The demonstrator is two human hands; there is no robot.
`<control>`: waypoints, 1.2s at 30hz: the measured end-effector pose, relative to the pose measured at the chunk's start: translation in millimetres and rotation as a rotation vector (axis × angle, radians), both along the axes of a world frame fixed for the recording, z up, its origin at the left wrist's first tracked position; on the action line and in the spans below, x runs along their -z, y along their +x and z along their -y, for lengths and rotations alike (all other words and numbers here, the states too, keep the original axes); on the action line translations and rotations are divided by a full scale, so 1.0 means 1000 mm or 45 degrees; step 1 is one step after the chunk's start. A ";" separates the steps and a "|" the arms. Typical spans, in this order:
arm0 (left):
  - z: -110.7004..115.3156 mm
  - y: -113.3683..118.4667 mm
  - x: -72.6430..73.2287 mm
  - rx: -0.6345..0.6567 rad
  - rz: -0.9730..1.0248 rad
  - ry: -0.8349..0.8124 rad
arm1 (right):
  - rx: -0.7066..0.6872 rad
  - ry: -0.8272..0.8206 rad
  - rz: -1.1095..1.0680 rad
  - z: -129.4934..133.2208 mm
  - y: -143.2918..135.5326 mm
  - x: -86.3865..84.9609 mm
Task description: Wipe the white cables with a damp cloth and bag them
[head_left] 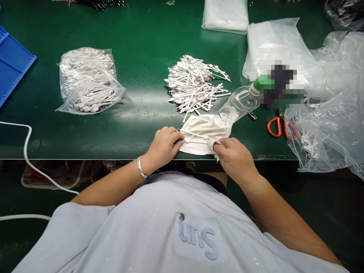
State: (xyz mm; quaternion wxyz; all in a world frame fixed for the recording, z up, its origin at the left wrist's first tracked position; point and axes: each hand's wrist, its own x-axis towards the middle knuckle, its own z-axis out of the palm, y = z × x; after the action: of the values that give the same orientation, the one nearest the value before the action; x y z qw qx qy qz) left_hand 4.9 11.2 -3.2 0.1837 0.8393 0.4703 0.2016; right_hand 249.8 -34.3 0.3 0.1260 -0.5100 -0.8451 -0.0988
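A white cloth (199,148) lies at the near edge of the green table, with a short white cable (196,134) across it. My left hand (165,145), a bracelet on its wrist, pinches the end of a white cable at the cloth's left side. On the right, my right hand (234,157) is closed on a bunched fold of the cloth. A clear bottle with a green cap (240,102) rests on the cloth's far right corner. Just beyond the cloth is a loose pile of short white cables (193,81).
A clear bag of white cables (89,79) lies at the left, near a blue tray (14,62). Orange-handled scissors (274,127) and crumpled plastic bags (335,129) are at the right. Flat plastic bags (275,41) lie farther back. A white cord (27,146) hangs at the left.
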 end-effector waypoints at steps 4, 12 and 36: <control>0.000 0.002 0.000 0.018 -0.052 0.071 | 0.135 -0.089 -0.210 0.009 0.007 0.004; -0.003 0.020 -0.007 0.172 -0.267 0.261 | 0.278 -0.070 -0.451 0.010 0.005 0.005; 0.012 0.007 -0.006 0.179 -0.166 0.401 | 0.075 -0.171 -0.380 0.007 -0.008 -0.010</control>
State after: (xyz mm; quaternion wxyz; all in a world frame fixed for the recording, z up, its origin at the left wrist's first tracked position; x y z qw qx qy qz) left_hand 12.0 -0.5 2.3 0.0326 0.8998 0.3841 0.2045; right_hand 241.5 -40.9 10.1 0.2126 -0.5508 -0.8065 0.0312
